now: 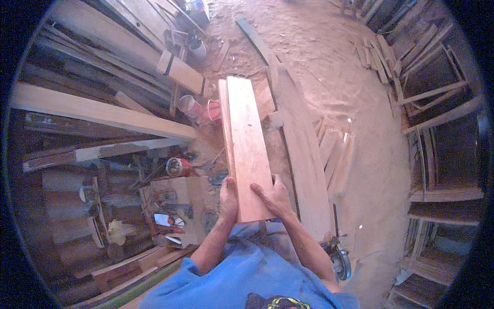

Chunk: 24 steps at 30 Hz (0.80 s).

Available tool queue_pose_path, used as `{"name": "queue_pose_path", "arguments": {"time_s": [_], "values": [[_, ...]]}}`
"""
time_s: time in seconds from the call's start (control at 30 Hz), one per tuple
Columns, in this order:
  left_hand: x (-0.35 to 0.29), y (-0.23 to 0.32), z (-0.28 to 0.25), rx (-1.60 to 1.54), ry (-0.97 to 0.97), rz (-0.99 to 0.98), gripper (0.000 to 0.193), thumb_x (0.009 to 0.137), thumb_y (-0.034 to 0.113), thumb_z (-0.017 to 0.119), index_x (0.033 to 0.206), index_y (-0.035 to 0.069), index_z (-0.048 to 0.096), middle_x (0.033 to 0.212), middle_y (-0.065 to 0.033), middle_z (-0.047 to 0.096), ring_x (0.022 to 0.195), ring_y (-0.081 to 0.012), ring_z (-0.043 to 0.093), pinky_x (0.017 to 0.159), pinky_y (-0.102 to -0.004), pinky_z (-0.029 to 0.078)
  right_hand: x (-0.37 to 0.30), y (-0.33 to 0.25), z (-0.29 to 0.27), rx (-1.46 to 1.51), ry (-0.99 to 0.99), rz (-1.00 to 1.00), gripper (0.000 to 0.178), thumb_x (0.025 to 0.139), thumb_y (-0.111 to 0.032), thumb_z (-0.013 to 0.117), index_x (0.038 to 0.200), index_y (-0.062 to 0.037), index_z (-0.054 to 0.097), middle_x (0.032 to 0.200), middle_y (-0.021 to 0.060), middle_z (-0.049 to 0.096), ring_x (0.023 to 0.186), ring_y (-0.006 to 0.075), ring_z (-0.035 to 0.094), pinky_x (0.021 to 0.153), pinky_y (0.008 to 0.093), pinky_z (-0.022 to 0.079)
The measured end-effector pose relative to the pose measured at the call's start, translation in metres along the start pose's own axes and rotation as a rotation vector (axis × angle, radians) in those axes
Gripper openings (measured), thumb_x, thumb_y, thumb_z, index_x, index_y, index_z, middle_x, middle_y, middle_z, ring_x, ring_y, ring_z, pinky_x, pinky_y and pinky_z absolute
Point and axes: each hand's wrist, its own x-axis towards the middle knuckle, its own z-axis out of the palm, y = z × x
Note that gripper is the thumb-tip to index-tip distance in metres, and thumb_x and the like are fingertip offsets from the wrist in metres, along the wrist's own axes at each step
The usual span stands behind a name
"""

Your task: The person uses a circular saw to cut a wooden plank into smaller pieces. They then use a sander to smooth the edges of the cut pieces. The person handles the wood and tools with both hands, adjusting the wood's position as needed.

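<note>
A short stack of wooden boards [248, 139] is held out in front of me, with its long side pointing away. The top board is pale and smooth, and the edge of at least one more shows along its left side. My left hand [229, 200] grips the stack's left edge near the close end. On the opposite edge my right hand [272, 196] holds on, its thumb lying across the top face. The fingers of both hands are mostly hidden under the wood.
Right of the stack runs a long plank [306, 165], with a power tool [339, 260] near its close end. Offcuts [339, 159] lie beside it on the dusty floor. Red-and-white buckets [190, 106] stand left. Long timbers [103, 110] jut in from the left; stacked wood [442, 195] lines the right.
</note>
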Motion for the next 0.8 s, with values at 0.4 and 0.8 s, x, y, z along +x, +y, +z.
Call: {"name": "queue_pose_path", "arguments": {"time_s": [0.4,0.8], "values": [[0.151,-0.009,-0.155,0.374,0.365,-0.33,0.041,0.102,0.024,0.063,0.121,-0.013,0.061,0.109,-0.0162,0.071,0.093,-0.0209,0.068,0.083,-0.0328,0.054,0.181,0.021,0.11,-0.024,-0.306,0.526,0.062,0.085,-0.041,0.083,0.111,0.0143,0.071,0.103,0.0184,0.075,0.09,0.0233,0.073,0.081,0.0363,0.056],[0.201,0.078,-0.198,0.544,0.418,-0.262,0.039,0.093,0.012,0.074,0.119,-0.011,0.057,0.109,-0.0195,0.072,0.096,-0.0208,0.071,0.083,-0.0324,0.056,0.361,0.001,0.153,0.383,0.137,0.2,0.058,0.091,-0.02,0.08,0.133,0.0098,0.054,0.12,0.0168,0.069,0.102,0.0242,0.07,0.086,0.036,0.057]]}}
